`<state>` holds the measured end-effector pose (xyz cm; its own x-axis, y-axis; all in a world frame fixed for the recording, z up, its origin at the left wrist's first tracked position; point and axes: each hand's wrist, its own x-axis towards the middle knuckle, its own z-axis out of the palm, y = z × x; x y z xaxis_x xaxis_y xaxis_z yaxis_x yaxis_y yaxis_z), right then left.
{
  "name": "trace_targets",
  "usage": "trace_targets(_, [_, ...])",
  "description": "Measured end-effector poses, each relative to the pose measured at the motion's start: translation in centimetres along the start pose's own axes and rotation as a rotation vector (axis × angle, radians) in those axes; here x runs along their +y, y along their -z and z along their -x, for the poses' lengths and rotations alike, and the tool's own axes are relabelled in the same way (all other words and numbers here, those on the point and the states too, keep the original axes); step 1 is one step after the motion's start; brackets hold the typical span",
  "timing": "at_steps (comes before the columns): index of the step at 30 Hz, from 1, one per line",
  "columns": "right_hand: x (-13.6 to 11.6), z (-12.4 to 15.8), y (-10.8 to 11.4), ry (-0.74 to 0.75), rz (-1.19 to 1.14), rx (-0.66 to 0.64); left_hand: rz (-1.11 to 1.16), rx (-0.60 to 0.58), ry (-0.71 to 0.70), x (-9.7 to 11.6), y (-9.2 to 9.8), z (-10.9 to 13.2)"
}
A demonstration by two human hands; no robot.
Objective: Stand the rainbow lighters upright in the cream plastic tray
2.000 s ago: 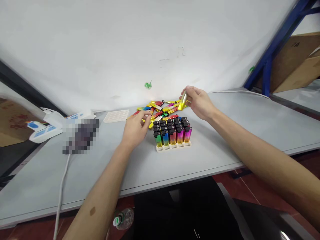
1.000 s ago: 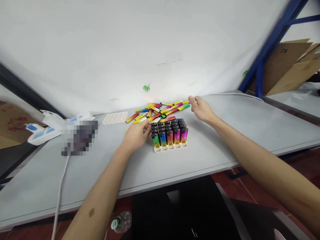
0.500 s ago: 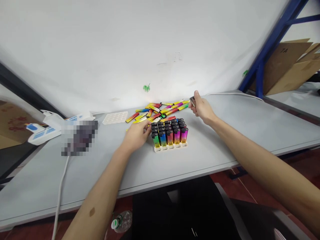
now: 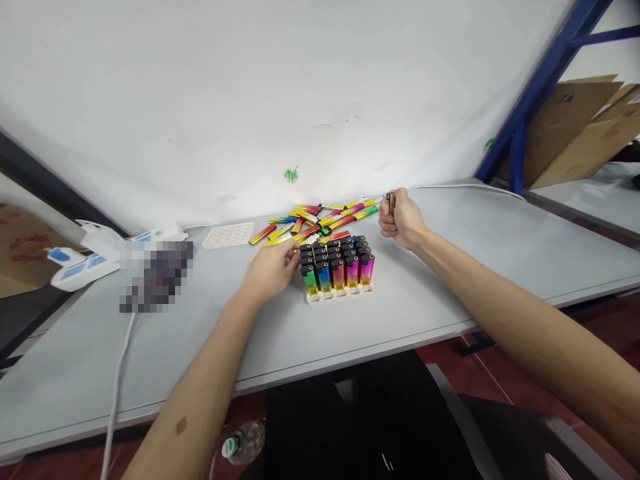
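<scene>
A white tray point(image 4: 341, 295) in front of me holds rows of upright lighters point(image 4: 339, 275) with black tops and shiny green, blue, red and purple bodies. My left hand point(image 4: 273, 270) has its fingers curled against the left side of this filled tray; some fingertips are hidden behind the lighters. To the right of the tray and raised above the table, my right hand point(image 4: 401, 220) is closed around a lighter point(image 4: 390, 199), whose dark top shows by the thumb. Behind the tray lies a loose pile of colourful lighters point(image 4: 345, 221).
A second white tray point(image 4: 229, 235) lies at the back left, beside a white power strip point(image 4: 95, 261) and a pixelated dark object point(image 4: 163, 273). A white cable point(image 4: 118, 373) crosses the table point(image 4: 425, 300). Cardboard boxes point(image 4: 570, 133) stand beyond a blue frame point(image 4: 517, 157).
My right hand has turned and closed more tightly, its raised thumb now down by the lighter's top. My left hand stays at the tray. The view has shifted slightly.
</scene>
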<state>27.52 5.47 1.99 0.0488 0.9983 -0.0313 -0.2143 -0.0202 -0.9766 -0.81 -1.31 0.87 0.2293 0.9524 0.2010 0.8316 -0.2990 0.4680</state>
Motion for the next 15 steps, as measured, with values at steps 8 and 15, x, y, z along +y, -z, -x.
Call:
trace_targets(8, [0.69, -0.48, 0.52, -0.008, 0.049, 0.005, -0.004, 0.011, -0.013, 0.09, 0.04, 0.04])
trace_targets(15, [0.35, -0.22, 0.29, -0.013, 0.047, -0.028, -0.01, 0.017, -0.018, 0.02, 0.03, 0.06])
